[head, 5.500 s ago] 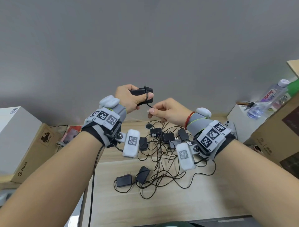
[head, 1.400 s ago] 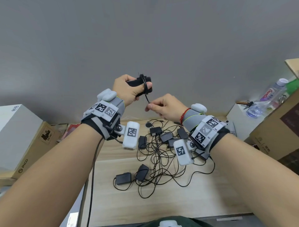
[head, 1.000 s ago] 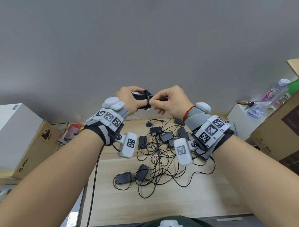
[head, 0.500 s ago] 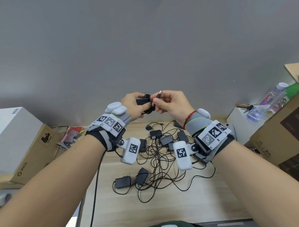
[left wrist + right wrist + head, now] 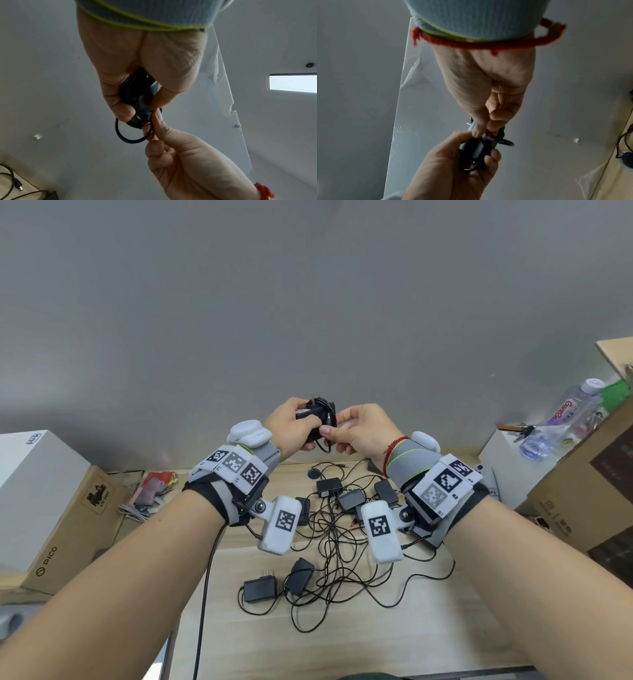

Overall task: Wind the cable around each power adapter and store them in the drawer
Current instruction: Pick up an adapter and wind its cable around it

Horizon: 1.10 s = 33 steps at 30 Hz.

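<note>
Above the worktop (image 5: 445,628) strewn with loose adapters (image 5: 260,590), my left hand (image 5: 291,429) gripped the wound power adapter (image 5: 317,414) in a clenched grip, my right hand (image 5: 359,429) pinching its cable (image 5: 130,136) end.

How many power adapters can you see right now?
7: one adapter in the left hand, right hand pinching its cable; two at the tangle's front; four at its back. Wrist cameras may hide others.
</note>
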Available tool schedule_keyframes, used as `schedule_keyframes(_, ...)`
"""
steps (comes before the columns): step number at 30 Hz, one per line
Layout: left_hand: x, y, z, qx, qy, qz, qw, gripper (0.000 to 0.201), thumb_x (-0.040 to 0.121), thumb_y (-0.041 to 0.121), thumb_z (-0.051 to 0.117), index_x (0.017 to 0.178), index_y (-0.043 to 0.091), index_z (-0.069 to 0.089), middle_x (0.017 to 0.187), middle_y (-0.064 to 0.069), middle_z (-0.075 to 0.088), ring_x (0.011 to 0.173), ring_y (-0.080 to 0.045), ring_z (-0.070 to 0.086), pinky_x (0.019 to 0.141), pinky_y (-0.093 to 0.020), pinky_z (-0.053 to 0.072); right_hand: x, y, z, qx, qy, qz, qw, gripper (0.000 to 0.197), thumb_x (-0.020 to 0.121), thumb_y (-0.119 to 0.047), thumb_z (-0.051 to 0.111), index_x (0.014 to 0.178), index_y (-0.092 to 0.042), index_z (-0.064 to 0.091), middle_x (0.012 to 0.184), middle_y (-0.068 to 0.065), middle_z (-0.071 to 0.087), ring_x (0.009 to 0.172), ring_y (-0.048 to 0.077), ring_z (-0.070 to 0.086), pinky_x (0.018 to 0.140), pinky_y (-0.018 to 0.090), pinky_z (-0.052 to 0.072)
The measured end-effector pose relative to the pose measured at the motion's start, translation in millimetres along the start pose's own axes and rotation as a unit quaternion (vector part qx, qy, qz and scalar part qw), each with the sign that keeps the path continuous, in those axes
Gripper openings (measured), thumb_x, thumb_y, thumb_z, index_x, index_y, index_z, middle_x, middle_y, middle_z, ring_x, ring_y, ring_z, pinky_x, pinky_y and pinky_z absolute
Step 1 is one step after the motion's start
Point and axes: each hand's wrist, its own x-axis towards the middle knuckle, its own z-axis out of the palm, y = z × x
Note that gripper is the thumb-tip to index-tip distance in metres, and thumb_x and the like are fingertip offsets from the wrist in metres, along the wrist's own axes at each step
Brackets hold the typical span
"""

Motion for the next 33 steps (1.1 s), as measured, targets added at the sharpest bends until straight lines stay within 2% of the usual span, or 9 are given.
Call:
schedule_keyframes(5, -3, 1, 2, 0.013, -0.011, 0.006, 1.000, 0.039, 0.085, 0.015, 0.064, 0.121, 0.022, 0.052, 0.098, -0.004, 0.060, 0.066, -0.026, 0.064, 0.078, -0.051, 0.060, 2, 5, 0, -0.005, 0.062, -0.008, 0.998, 0.026, 0.073, -0.021, 0.086, 0.074, -0.012, 0.061, 0.064, 0.004, 0.068, 0.053, 0.017, 0.059, 0.052, 0.027, 0.048)
schedule_keyframes(10, -9, 1, 1, 0.017, -0.028, 0.021, 0.999, 0.033, 0.089, 0.019, 0.059, 0.121, 0.021, 0.048, 0.097, -0.002, 0.060, 0.065, -0.029, 0.066, 0.081, -0.049, 0.059, 1, 2, -1, -0.005, 0.123, -0.040, 0.992, 0.023, 0.072, -0.020, 0.084, 0.071, -0.016, 0.062, 0.060, 0.003, 0.067, 0.051, 0.016, 0.062, 0.069, 0.035, 0.057)
schedule_keyframes(14, -12, 1, 3, 0.020, -0.043, 0.021, 0.999, 0.030, 0.095, 0.014, 0.054, 0.124, 0.015, 0.048, 0.097, -0.007, 0.060, 0.060, -0.027, 0.063, 0.082, -0.049, 0.059, 2, 1, 0, -0.035, 0.168, -0.089, 0.981, 0.019, 0.073, -0.016, 0.076, 0.075, -0.021, 0.058, 0.060, -0.002, 0.065, 0.050, 0.014, 0.062, 0.064, 0.034, 0.057)
schedule_keyframes(16, -14, 4, 3, 0.004, -0.043, 0.015, 0.999, 0.028, 0.095, 0.012, 0.052, 0.123, 0.012, 0.048, 0.096, -0.011, 0.060, 0.056, -0.024, 0.061, 0.074, -0.044, 0.059, 2, 3, 0, -0.057, 0.159, -0.115, 0.979, 0.017, 0.074, -0.020, 0.074, 0.081, -0.025, 0.059, 0.060, -0.004, 0.064, 0.054, 0.014, 0.063, 0.065, 0.032, 0.055)
schedule_keyframes(19, -14, 7, 1, -0.017, -0.013, 0.008, 1.000, 0.026, 0.092, 0.011, 0.053, 0.117, 0.010, 0.054, 0.083, -0.012, 0.063, 0.047, -0.022, 0.058, 0.049, -0.031, 0.051, 0, 7, -3, -0.028, 0.090, -0.150, 0.984, 0.017, 0.080, -0.021, 0.076, 0.089, -0.030, 0.064, 0.066, -0.005, 0.062, 0.058, 0.015, 0.059, 0.063, 0.032, 0.052)
schedule_keyframes(22, -13, 7, -6, -0.043, 0.000, -0.012, 0.999, 0.013, 0.088, 0.015, 0.052, 0.091, 0.008, 0.063, 0.070, -0.014, 0.060, 0.041, -0.023, 0.052, 0.038, -0.023, 0.037, -2, 7, -9, -0.002, 0.037, -0.177, 0.984, 0.018, 0.085, -0.013, 0.074, 0.094, -0.027, 0.070, 0.083, 0.000, 0.066, 0.070, 0.016, 0.062, 0.070, 0.032, 0.054)
schedule_keyframes(25, -15, 7, -11, -0.067, -0.017, -0.032, 0.997, 0.035, 0.092, 0.039, 0.057, 0.075, 0.009, 0.062, 0.063, -0.012, 0.059, 0.036, -0.020, 0.047, 0.035, -0.019, 0.031, -5, 6, -14, 0.007, 0.006, -0.190, 0.982, 0.022, 0.086, -0.004, 0.073, 0.092, -0.025, 0.070, 0.103, 0.001, 0.064, 0.081, 0.012, 0.068, 0.080, 0.028, 0.056)
schedule_keyframes(28, -17, 5, -12, 0.000, -0.016, -0.001, 1.000, 0.059, 0.080, 0.070, 0.060, 0.070, 0.011, 0.058, 0.055, -0.002, 0.053, 0.035, -0.017, 0.041, 0.038, -0.019, 0.032, -6, 3, -14, 0.015, -0.023, -0.189, 0.982, 0.021, 0.085, 0.001, 0.072, 0.085, -0.020, 0.066, 0.108, 0.000, 0.066, 0.087, 0.007, 0.068, 0.085, 0.026, 0.054)
schedule_keyframes(33, -18, 0, -15, 0.043, -0.050, 0.048, 0.997, 0.044, 0.065, 0.064, 0.078, 0.070, 0.021, 0.071, 0.057, 0.001, 0.058, 0.041, -0.021, 0.041, 0.042, -0.022, 0.032, 1, 3, -13, 0.054, 0.019, -0.156, 0.986, 0.017, 0.094, 0.000, 0.060, 0.085, -0.014, 0.056, 0.083, 0.008, 0.071, 0.078, 0.016, 0.071, 0.078, 0.029, 0.059)
